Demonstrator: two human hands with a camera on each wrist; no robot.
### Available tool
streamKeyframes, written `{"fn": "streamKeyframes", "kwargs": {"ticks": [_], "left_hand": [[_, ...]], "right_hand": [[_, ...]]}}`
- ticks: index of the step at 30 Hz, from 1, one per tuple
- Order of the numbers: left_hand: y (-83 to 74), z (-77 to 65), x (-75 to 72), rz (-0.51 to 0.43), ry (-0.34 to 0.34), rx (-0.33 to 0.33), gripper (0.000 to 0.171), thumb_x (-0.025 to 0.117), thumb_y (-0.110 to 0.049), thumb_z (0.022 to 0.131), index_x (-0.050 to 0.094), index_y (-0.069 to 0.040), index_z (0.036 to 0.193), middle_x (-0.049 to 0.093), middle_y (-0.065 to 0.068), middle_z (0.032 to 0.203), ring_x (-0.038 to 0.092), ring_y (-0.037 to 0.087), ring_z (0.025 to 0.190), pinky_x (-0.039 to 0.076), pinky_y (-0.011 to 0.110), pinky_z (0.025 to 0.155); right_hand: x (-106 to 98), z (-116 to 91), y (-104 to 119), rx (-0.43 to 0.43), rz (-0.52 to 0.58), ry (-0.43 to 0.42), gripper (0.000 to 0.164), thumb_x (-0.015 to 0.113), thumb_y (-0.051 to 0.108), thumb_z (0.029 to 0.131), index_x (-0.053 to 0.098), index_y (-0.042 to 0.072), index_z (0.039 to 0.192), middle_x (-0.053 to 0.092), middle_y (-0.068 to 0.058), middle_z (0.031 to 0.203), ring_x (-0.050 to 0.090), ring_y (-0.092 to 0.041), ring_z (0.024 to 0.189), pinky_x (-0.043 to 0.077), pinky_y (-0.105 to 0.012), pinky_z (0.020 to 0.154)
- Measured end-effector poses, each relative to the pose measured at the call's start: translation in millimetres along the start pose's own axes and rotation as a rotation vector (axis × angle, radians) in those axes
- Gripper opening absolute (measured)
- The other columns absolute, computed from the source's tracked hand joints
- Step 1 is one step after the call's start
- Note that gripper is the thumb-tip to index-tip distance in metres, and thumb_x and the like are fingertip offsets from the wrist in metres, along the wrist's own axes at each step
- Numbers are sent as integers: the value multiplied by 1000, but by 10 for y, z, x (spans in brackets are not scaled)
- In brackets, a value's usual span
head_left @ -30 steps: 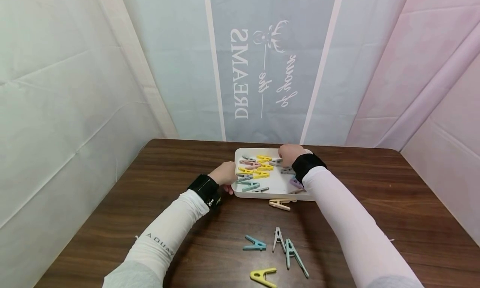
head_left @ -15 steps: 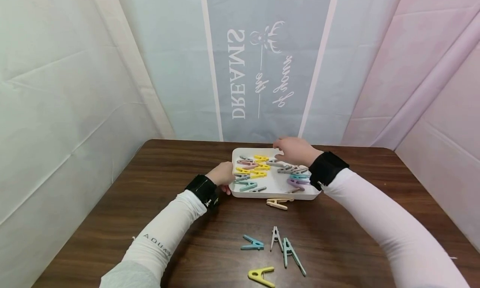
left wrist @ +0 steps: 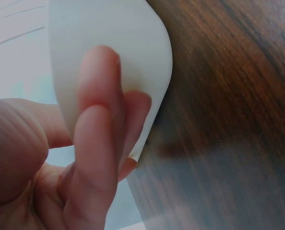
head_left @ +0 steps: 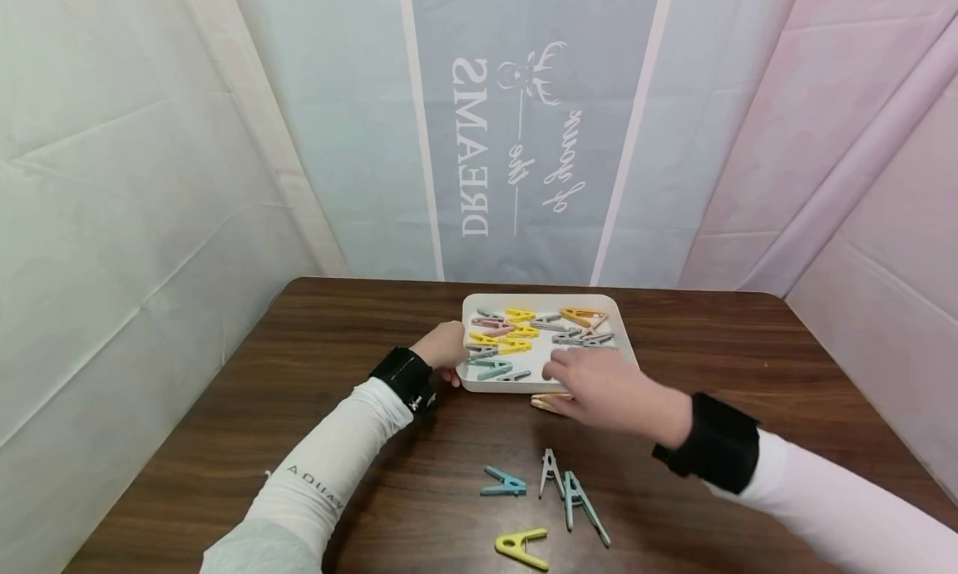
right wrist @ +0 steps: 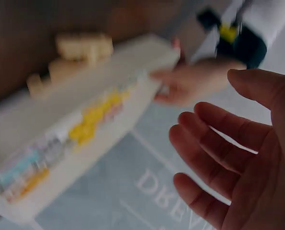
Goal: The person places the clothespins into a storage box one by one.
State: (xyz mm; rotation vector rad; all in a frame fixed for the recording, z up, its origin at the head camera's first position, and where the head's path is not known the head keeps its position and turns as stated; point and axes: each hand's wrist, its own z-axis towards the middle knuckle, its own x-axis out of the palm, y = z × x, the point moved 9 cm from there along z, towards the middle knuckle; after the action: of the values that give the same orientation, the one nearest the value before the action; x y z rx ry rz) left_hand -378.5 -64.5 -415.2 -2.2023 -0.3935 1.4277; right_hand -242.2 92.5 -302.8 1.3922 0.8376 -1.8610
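Note:
A shallow white tray holds several clothespins in yellow, pink, grey, teal and orange. My left hand grips its left end, with fingers pressed along the outer wall and the thumb at the inner side. Over the tray's front right part hovers my right hand, fingers loosely spread with nothing between them. It partly covers a beige clothespin lying just in front of the tray. At the tray's back right lies an orange clothespin. The right wrist view is blurred.
Nearer me on the brown wooden table lie a blue clothespin, a white one, a pale green one and a yellow one. A printed curtain hangs behind the table.
My right hand has come away from the tray's back right toward me, and an orange clothespin now shows where it was. The left hand keeps its hold on the tray.

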Motion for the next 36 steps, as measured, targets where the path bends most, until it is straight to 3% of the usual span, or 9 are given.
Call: {"fn": "streamKeyframes", "kwargs": {"ticks": [4, 9, 12, 16, 20, 28, 36], "left_hand": [[7, 4, 22, -17, 7, -13, 29, 51, 3, 95, 52, 10, 123, 61, 16, 75, 63, 19, 45, 50, 28, 43], [12, 14, 6, 9, 4, -26, 30, 52, 1, 95, 51, 9, 124, 60, 17, 81, 63, 20, 46, 51, 29, 44], [20, 21, -22, 25, -3, -34, 31, 53, 1, 96, 50, 8, 125, 60, 17, 83, 63, 20, 46, 52, 30, 45], [21, 20, -18, 10, -1, -34, 30, 52, 1, 95, 51, 9, 125, 60, 17, 81, 63, 19, 46, 51, 30, 45], [26, 9, 8, 2, 6, -38, 30, 52, 1, 95, 51, 9, 124, 60, 17, 81, 63, 20, 46, 51, 29, 45], [28, -1, 3, -4, 2, -48, 30, 52, 1, 95, 51, 9, 124, 61, 17, 77, 62, 19, 45, 50, 28, 44], [3, -15, 0, -9, 0, -40, 30, 52, 2, 95, 51, 9, 124, 61, 16, 75, 63, 19, 45, 51, 29, 45]], "right_hand": [[129, -294, 194, 13, -10, 11, 29, 73, 37, 86, 60, 11, 86, 48, 4, 75, 50, -14, 65, 41, -30, 55], [356, -593, 290, 127, 29, 156, 49, 57, 61, 90, 60, 12, 90, 48, 5, 76, 53, -14, 68, 41, -31, 57], [467, -673, 311, 208, 53, 240, 63, 46, 72, 88, 61, 11, 93, 51, 5, 79, 53, -15, 70, 40, -32, 57], [546, -710, 326, 290, 54, 301, 69, 46, 77, 84, 61, 10, 94, 55, 2, 82, 52, -16, 70, 40, -32, 56], [589, -715, 366, 297, 34, 307, 69, 48, 77, 83, 60, 9, 89, 52, 2, 77, 48, -15, 67, 38, -31, 54], [614, -697, 437, 256, 23, 212, 62, 53, 73, 83, 50, 12, 74, 36, 7, 60, 39, -13, 49, 31, -28, 45], [651, -755, 373, 256, 63, 268, 50, 68, 61, 80, 51, 14, 72, 35, 9, 57, 36, -8, 45, 30, -28, 43]]}}
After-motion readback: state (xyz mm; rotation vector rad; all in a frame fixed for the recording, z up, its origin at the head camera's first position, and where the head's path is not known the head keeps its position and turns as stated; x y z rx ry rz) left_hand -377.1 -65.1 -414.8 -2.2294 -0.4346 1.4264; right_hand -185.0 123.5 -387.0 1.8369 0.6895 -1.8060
